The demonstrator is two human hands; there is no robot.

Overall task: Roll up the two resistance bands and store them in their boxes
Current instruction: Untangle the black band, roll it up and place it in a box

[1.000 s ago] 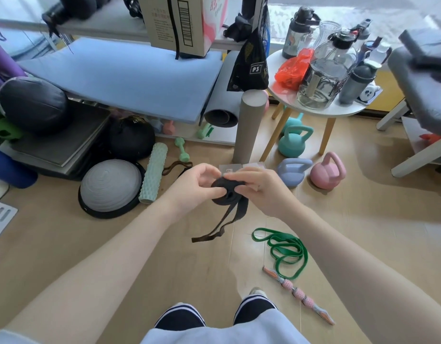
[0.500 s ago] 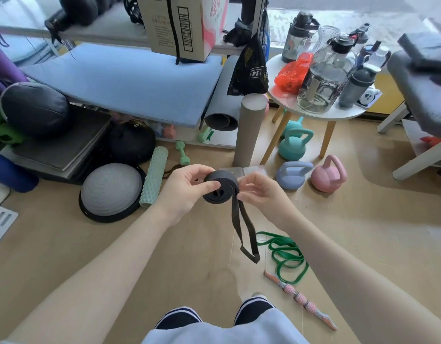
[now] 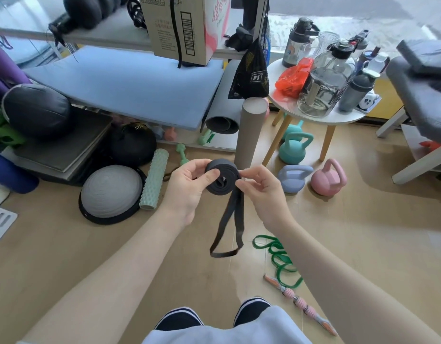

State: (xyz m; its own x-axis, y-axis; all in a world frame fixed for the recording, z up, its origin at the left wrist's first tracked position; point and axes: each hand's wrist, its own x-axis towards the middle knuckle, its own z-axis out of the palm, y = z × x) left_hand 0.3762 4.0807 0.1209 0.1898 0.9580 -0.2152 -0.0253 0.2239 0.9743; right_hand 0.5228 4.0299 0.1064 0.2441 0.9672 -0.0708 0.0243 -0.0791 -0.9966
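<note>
A black resistance band (image 3: 223, 173) is partly wound into a coil at chest height above the floor. My left hand (image 3: 189, 188) grips the coil, thumb across its front. My right hand (image 3: 259, 186) pinches the band at the coil's right edge. The band's unrolled end hangs down as a loop below the coil. A green resistance band (image 3: 280, 260) lies loose on the wooden floor, below my right forearm. The boxes are hidden behind my hands.
A pink and grey massage stick (image 3: 300, 304) lies by the green band. Kettlebells (image 3: 328, 178), a grey tube (image 3: 250, 131), a white side table (image 3: 343, 117) with bottles, a half-dome balance trainer (image 3: 110, 192) and a mint foam roller (image 3: 155, 181) stand ahead. My feet are at the bottom.
The coil has been turned and is thicker; the hanging tail swung from the left to straight below and now opens into a loop. Both hands stayed on the band.
</note>
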